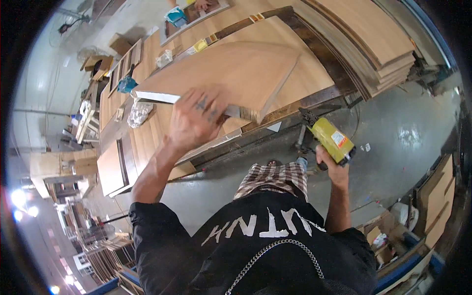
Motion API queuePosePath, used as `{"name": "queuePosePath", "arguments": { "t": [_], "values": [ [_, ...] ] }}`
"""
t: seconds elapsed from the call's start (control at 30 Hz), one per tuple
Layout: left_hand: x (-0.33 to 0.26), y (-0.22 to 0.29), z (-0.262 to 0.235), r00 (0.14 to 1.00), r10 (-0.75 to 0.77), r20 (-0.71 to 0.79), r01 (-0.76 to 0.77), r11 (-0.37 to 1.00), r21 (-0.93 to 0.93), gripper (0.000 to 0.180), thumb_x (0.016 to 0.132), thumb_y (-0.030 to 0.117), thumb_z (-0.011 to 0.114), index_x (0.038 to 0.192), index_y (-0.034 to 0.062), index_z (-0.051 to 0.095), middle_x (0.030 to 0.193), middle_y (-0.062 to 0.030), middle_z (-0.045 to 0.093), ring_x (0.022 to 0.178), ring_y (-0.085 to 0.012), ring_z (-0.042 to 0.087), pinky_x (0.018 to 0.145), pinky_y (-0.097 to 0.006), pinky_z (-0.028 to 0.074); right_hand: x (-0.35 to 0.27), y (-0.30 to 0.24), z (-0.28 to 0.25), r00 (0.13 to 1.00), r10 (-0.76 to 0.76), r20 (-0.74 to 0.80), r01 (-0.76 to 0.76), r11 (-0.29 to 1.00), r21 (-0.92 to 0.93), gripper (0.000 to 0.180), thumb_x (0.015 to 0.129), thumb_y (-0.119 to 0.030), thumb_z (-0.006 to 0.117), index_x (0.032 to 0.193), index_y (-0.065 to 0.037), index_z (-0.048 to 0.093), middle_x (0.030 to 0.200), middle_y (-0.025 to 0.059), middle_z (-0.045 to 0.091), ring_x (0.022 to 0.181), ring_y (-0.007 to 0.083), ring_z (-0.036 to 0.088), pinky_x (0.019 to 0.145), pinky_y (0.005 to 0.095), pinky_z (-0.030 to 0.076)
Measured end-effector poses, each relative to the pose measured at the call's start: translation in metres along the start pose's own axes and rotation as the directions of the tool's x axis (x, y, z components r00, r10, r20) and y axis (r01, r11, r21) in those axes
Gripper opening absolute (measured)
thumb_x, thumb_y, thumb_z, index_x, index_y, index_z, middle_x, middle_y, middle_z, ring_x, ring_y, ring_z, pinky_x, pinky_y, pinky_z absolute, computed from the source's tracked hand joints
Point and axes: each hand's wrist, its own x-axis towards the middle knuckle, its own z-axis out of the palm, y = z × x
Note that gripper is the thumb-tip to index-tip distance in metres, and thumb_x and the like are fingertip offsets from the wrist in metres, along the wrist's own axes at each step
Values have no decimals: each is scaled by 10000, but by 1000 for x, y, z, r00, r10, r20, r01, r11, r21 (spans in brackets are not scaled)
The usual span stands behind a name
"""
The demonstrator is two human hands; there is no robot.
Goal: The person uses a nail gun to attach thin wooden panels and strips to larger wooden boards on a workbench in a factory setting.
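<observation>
My left hand (196, 118) is closed over the near edge of a light-brown wooden panel (246, 69), its fingers curled on the top. The panel looks tilted above another wooden sheet (314, 73) lying on the bench, and a white strip (156, 97) shows along its edge left of my hand. Out to the right, my right hand (332, 163) is wrapped round the handle of a yellow-green nail gun (332, 139). Its dark nose points up and left, toward the bench, without touching the panel. Part of its handle is hidden by my fingers.
Stacked wooden sheets (364, 29) rise at the far right. A teal power tool (127, 84) and crumpled clear plastic (139, 114) lie on the bench's left. Across the bench, another person's hand (202, 4) is near a framed panel. Bins with scraps (386, 246) stand low right.
</observation>
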Motion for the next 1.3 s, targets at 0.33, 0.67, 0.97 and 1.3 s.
{"name": "queuePosePath", "arguments": {
  "t": [0.33, 0.67, 0.97, 1.3],
  "values": [
    [65, -7, -11, 998, 28, -48, -31, 997, -70, 334, 720, 111, 758, 1020, 64, 617, 907, -116, 663, 811, -301, 644, 688, -371, 510, -2, 9, 93, 489, -867, -98, 743, 473, -473, 415, 607, -172, 793, 943, 25, 651, 790, 124, 671, 688, 264, 668, 634, 312, 515],
    [81, -10, -6, 998, 26, -59, -30, 998, -57, 319, 741, 147, 759, 1017, 71, 617, 861, -97, 660, 745, -275, 648, 640, -354, 501, 34, -5, 101, 435, -885, -168, 778, 463, -424, 428, 665, -92, 757, 1031, 86, 626, 901, 178, 685, 764, 272, 694, 673, 316, 539],
    [85, -9, -8, 997, 51, -55, -56, 994, -97, 345, 739, 146, 757, 1040, 61, 610, 877, -103, 660, 753, -280, 648, 645, -363, 506, 46, -3, 104, 383, -905, -184, 759, 422, -495, 492, 624, -116, 782, 1050, 78, 630, 857, 154, 688, 706, 254, 685, 651, 305, 530],
    [89, -7, -6, 998, 63, 6, -57, 941, -334, 479, 771, 18, 683, 1225, 109, 558, 1025, -113, 645, 846, -289, 633, 689, -371, 509, 51, 12, 112, 365, -900, -240, 753, 436, -493, 461, 626, -119, 784, 1023, 65, 638, 811, 127, 685, 690, 230, 684, 647, 297, 531]
  ]
}}
